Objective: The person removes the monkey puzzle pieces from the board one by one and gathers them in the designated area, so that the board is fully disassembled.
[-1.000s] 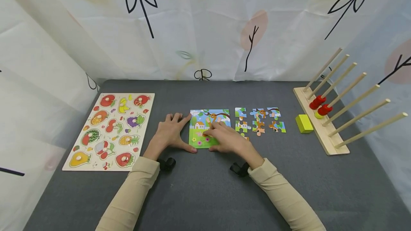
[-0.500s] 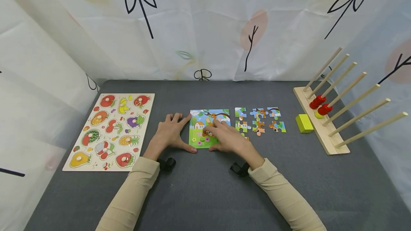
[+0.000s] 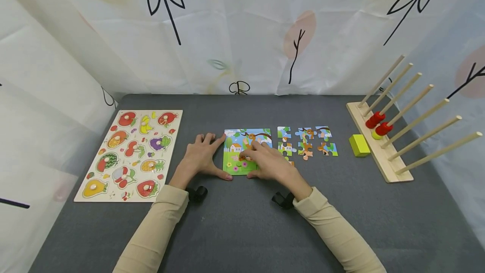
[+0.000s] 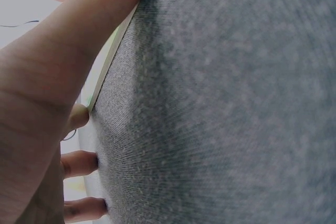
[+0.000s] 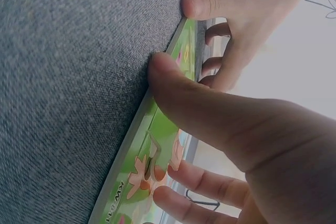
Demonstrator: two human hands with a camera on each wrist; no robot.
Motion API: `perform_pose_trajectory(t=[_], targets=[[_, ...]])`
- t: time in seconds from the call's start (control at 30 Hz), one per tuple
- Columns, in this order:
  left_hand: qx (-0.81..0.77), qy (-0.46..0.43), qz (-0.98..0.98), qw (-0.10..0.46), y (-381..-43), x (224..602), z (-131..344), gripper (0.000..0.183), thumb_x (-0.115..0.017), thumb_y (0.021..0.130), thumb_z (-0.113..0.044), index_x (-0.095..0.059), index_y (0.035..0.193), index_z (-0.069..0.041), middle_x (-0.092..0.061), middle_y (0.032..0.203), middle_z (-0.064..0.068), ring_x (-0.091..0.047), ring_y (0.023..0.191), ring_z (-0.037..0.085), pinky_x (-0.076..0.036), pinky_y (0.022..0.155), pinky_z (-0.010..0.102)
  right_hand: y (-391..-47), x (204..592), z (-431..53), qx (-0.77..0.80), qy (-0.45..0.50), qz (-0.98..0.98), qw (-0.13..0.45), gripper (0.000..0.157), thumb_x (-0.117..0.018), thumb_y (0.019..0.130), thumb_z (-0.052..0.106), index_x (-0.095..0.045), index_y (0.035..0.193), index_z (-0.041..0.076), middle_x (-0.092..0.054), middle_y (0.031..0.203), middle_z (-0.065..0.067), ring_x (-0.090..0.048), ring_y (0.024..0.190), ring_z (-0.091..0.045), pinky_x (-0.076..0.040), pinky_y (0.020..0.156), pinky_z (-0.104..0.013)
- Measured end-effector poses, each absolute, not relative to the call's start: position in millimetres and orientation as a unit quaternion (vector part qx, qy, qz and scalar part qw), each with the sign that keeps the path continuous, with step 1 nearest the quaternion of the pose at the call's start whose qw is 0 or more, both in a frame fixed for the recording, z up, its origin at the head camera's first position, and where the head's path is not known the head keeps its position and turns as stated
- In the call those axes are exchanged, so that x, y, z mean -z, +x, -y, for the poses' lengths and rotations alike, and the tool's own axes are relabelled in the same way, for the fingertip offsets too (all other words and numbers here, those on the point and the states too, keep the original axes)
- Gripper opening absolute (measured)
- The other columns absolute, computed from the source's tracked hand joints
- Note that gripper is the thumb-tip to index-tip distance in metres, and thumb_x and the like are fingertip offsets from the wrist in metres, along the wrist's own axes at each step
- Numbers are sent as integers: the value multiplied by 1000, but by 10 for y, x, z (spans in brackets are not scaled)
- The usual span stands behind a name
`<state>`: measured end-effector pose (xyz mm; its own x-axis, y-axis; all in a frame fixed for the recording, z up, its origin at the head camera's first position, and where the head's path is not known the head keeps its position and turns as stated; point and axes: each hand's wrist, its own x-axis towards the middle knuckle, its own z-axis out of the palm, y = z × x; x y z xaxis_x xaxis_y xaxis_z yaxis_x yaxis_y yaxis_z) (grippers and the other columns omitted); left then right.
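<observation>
A square jigsaw puzzle board [image 3: 231,163], with a bright picture of a house, flowers and brown animals, lies between the hands. My left hand [image 3: 201,158] spreads around its left side, with the index finger by the far corner and the thumb by the near one. Over the board's right half is my right hand [image 3: 270,164]. In the right wrist view its thumb [image 5: 178,85] rests at the near edge while the fingertips [image 5: 168,198] touch the picture. Loose jigsaw pieces [image 3: 305,150] lie right of the board; one is partly hidden by the right hand.
A fruit peg puzzle [image 3: 130,159] lies at the left. On the right stand a yellow-green block [image 3: 358,145] and a wooden rack [image 3: 394,165] with several upright pegs, red beads [image 3: 375,119] on some. A patterned white cloth [image 3: 242,33] hangs behind the dark table.
The right fingertips have drawn back slightly on the board, so more of the brown animal beneath them shows. The left hand and the loose pieces have stayed put.
</observation>
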<state>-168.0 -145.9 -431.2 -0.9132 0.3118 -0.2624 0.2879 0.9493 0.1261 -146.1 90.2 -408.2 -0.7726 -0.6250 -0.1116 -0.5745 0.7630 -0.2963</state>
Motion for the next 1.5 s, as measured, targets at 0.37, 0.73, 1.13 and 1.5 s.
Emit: perform_pose_trajectory(t=[0.37, 0.73, 1.13, 1.5], targets=[[-46, 152, -978, 138, -1681, 4317, 1462, 133, -78, 59, -85, -22, 165, -27, -35, 162, 15, -33, 144, 44, -49, 96, 60, -1457, 4063, -908, 120, -319, -935, 104, 59, -86, 82, 37, -66, 135, 21, -57, 107, -5, -51, 83, -18, -46, 66, -30], [-47, 154, -977, 139, -1687, 4317, 1460, 133, -78, 59, -85, -23, 165, -26, -35, 161, 15, -33, 143, 43, -48, 96, 60, -1460, 4031, -902, 114, -315, -935, 117, 58, -88, 81, 30, -68, 135, 22, -57, 107, -6, -51, 85, -20, -48, 69, -34], [-47, 153, -977, 138, -1675, 4307, 1454, 133, -78, 59, -85, -22, 165, -27, -35, 162, 15, -33, 144, 44, -48, 96, 60, -1451, 4006, -909, 129, -321, -929, 133, 56, -85, 84, 19, -67, 137, 21, -55, 102, -6, -46, 81, -18, -43, 68, -29], [-48, 157, -977, 137, -1669, 4302, 1458, 133, -78, 59, -85, -23, 165, -26, -36, 161, 15, -33, 144, 45, -48, 97, 61, -1442, 4016, -937, 130, -326, -928, 125, 53, -81, 88, 18, -66, 138, 20, -56, 104, -8, -48, 79, -18, -44, 66, -30]])
